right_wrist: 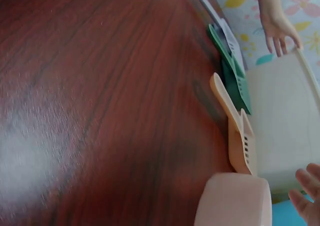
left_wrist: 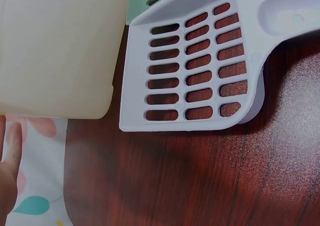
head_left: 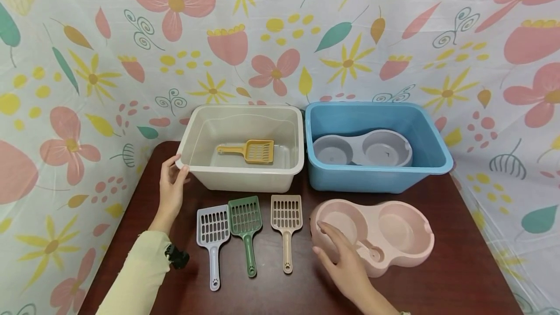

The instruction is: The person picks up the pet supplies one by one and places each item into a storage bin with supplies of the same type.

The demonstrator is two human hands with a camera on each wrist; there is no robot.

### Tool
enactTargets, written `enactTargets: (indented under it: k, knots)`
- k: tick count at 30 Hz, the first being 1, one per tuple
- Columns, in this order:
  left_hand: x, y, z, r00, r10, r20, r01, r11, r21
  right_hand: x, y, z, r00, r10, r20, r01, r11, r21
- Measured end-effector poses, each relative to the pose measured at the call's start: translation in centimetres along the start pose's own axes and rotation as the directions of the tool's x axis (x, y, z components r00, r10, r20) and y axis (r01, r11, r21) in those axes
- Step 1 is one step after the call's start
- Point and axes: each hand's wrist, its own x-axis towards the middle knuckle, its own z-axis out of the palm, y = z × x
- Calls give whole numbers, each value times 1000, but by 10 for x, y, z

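In the head view my left hand (head_left: 171, 186) touches the front left rim corner of the cream litter box (head_left: 242, 179), its visible fingers fairly straight. A yellow litter scoop (head_left: 259, 151) lies inside that box. My right hand (head_left: 347, 264) is over the left part of the pink double pet bowl (head_left: 404, 256), fingers spread and holding nothing; whether they touch it, I cannot tell. Between the hands lie a pale lilac scoop (head_left: 213, 247), a green scoop (head_left: 248, 252) and a beige scoop (head_left: 287, 242). The left wrist view shows the lilac scoop (left_wrist: 187, 71) close up.
A blue litter box (head_left: 354, 180) stands right of the cream one, with a grey double pet bowl (head_left: 358, 145) in it. All stand on a dark brown table (head_left: 455, 266). Flower-patterned cloth (head_left: 275, 23) hangs behind and at both sides.
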Motion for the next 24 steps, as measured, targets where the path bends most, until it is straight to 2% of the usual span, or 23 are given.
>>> enactTargets:
  k: [6,10,15,20,24]
  knots:
    - [0,0,0,1000,-1,-6,1,1000,-22,-5,-5,12,993,90,73,-92,995,25]
    - [0,0,1,1000,-3,-5,3,1000,-27,-8,-8,21,982,156,110,-162,985,54]
    - [0,0,1,1000,-8,-3,8,1000,-8,-11,-11,35,961,239,136,-253,962,100]
    - [0,-1,1,1000,-10,-5,10,1000,-18,-12,-10,47,946,276,169,-306,934,185]
    - [0,-1,1,1000,-8,-3,8,1000,-18,-12,-9,55,925,323,202,-363,907,215]
